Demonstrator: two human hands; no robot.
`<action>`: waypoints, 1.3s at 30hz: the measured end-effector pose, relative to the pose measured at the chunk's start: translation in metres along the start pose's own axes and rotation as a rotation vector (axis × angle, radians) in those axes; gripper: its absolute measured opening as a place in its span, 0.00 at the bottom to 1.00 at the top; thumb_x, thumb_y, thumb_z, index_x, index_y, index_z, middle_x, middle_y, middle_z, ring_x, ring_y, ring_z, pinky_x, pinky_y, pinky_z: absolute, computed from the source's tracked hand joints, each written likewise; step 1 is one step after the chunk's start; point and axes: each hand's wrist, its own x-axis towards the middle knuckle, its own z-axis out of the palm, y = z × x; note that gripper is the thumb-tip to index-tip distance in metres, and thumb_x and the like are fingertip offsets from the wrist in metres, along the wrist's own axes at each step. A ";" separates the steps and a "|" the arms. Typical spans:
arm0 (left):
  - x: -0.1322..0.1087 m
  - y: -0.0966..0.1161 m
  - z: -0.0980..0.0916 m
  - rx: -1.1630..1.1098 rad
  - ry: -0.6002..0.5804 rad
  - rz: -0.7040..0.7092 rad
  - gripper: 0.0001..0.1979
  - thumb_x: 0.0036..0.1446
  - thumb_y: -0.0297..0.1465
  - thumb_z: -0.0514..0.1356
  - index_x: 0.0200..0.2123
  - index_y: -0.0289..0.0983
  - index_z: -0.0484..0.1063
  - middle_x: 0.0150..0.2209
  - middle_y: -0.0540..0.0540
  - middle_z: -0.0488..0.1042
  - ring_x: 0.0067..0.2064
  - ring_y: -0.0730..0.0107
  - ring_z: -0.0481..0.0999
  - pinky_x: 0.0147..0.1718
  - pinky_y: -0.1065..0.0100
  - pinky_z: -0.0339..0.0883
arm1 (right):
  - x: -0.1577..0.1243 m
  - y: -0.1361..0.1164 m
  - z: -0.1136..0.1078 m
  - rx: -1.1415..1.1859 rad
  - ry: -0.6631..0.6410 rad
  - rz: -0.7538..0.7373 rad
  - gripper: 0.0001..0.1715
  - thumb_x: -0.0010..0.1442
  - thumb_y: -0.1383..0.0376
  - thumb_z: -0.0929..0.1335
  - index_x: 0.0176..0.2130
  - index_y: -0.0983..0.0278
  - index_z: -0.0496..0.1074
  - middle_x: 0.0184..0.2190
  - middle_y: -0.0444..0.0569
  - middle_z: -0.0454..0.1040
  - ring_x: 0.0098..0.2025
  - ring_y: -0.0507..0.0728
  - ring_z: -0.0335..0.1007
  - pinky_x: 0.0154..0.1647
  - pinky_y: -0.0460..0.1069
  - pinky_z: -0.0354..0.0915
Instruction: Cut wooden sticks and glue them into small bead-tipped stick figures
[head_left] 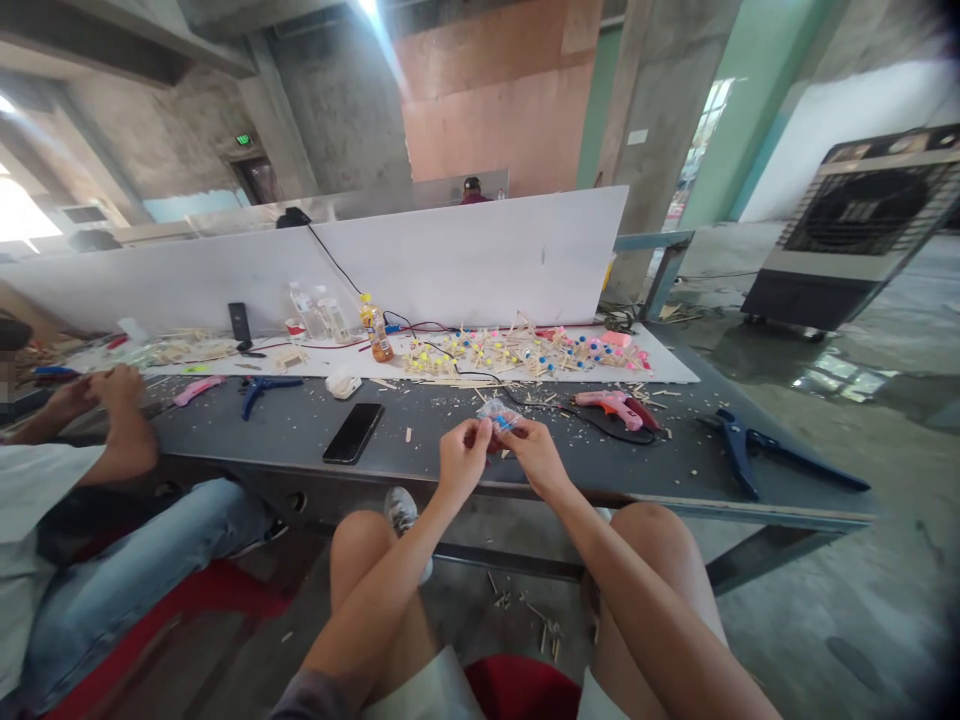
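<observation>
My left hand [463, 457] and my right hand [534, 452] meet over the near edge of the grey table [300, 440], both pinching a small clear plastic bag [497, 413] with coloured bits inside. Just beyond them lie a pink hot glue gun [615, 406] with its black cord and scattered wooden sticks. A black phone [353, 432] lies face up to the left of my left hand.
Stick-and-bead models [525, 352] crowd a white board [675, 366] before a white partition. Blue pliers [742, 447] lie at right, another blue tool [262, 389] and bottles [322, 315] at left. A seated person's hands [105, 390] work at far left. A cooler fan [855, 230] stands right.
</observation>
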 end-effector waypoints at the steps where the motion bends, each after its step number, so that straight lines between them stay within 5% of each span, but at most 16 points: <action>1: 0.003 -0.002 0.000 -0.081 0.013 -0.050 0.22 0.57 0.50 0.59 0.29 0.35 0.74 0.25 0.45 0.76 0.22 0.68 0.73 0.19 0.71 0.64 | 0.000 0.000 0.001 0.010 -0.012 0.004 0.24 0.51 0.49 0.74 0.39 0.65 0.81 0.31 0.49 0.80 0.31 0.57 0.73 0.30 0.49 0.67; 7: 0.021 -0.012 -0.007 -0.197 0.091 -0.098 0.19 0.52 0.46 0.65 0.25 0.34 0.73 0.21 0.47 0.73 0.20 0.69 0.72 0.17 0.71 0.63 | -0.002 -0.001 0.003 -0.041 -0.047 0.000 0.20 0.50 0.50 0.74 0.35 0.63 0.81 0.39 0.51 0.80 0.38 0.60 0.75 0.36 0.51 0.71; 16: 0.018 -0.015 -0.005 -0.152 0.143 -0.057 0.18 0.55 0.45 0.63 0.25 0.35 0.73 0.20 0.47 0.72 0.20 0.69 0.71 0.17 0.70 0.64 | -0.013 -0.007 0.014 -0.231 0.138 -0.190 0.17 0.55 0.55 0.71 0.38 0.63 0.81 0.47 0.55 0.77 0.45 0.62 0.75 0.43 0.52 0.72; 21: 0.020 -0.014 -0.007 -0.187 0.201 -0.046 0.19 0.56 0.45 0.62 0.24 0.35 0.71 0.20 0.48 0.71 0.20 0.70 0.71 0.18 0.71 0.65 | -0.021 -0.011 0.020 -0.230 0.272 -0.267 0.12 0.56 0.58 0.70 0.36 0.63 0.80 0.49 0.57 0.76 0.46 0.61 0.74 0.38 0.51 0.72; 30: 0.025 -0.008 -0.018 -0.296 0.230 -0.097 0.19 0.50 0.46 0.66 0.26 0.34 0.71 0.22 0.48 0.73 0.21 0.70 0.73 0.17 0.72 0.65 | -0.011 -0.006 0.009 -0.148 0.237 -0.147 0.18 0.59 0.52 0.69 0.40 0.64 0.75 0.30 0.49 0.76 0.29 0.57 0.73 0.30 0.50 0.69; 39: 0.029 -0.013 -0.019 -0.314 0.270 -0.102 0.20 0.52 0.48 0.64 0.28 0.34 0.70 0.22 0.48 0.73 0.21 0.70 0.74 0.17 0.72 0.65 | -0.004 -0.005 -0.002 -0.036 0.176 -0.074 0.28 0.58 0.47 0.69 0.51 0.61 0.71 0.30 0.47 0.75 0.28 0.55 0.72 0.29 0.50 0.70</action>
